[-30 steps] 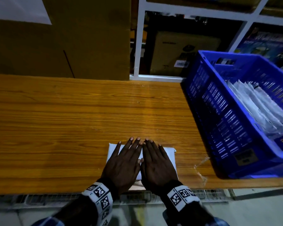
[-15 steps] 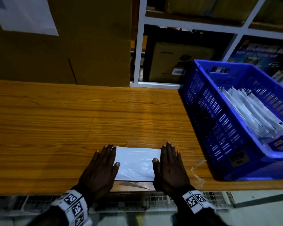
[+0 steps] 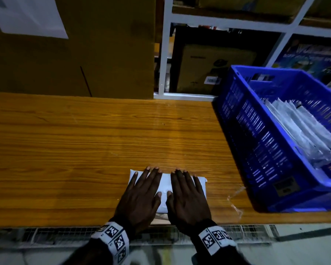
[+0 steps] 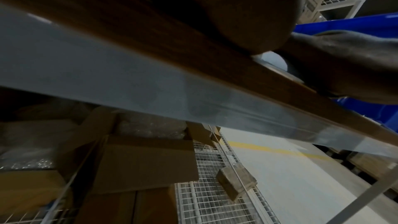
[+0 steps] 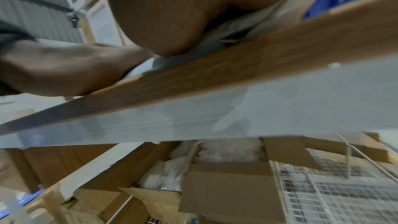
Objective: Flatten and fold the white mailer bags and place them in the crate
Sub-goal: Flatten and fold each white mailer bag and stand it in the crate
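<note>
a: where's the thin white plastic mailer bag (image 3: 165, 185)?
b: near the edge of the wooden table (image 3: 84, 150), under the left hand (image 3: 141, 197) and right hand (image 3: 187, 197), fingers straight, pressing flat.
a: tip?
b: i'd push the air outward evenly.

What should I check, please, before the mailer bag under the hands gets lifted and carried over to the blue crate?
1. Both hands flat on the mailer bag: ok; left hand and right hand lie on it with straight fingers.
2. Bag held for lifting: not ok; neither hand curls round it.
3. Bag fully on the table: cannot tell; its near edge sits at the table's front edge, under the palms.
4. Room in the blue crate: ok; the folded bags lie along its right side.
5. Path to the crate: ok, apart from a clear plastic scrap near the crate.
</note>
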